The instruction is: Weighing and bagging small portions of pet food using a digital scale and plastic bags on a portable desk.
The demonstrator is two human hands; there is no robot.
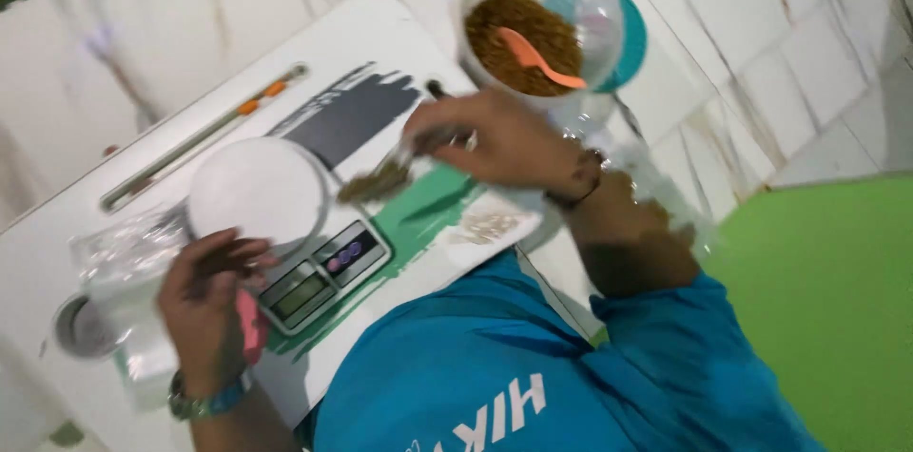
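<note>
A: Right hand (495, 143) is closed around a spoon (404, 165), heaped with brown grains, the bowl of it pointing away from the wrist toward the scale (285, 224).

B: And the left hand (204, 295)?

A: Fingers curled at the near edge of the scale's white round pan; whether it grips the clear bag (124, 252) beside it cannot be told, too blurred.

B: Source of the grains?

A: A tub (518, 34) just beyond the right hand, orange scoop (537, 60) lying in it.

B: Risk?

A: Likely spillage: the spoon looks overfull and tilted, so grains could slide onto the table (143, 110). A nudge from the left hand might upset the reading.
</note>
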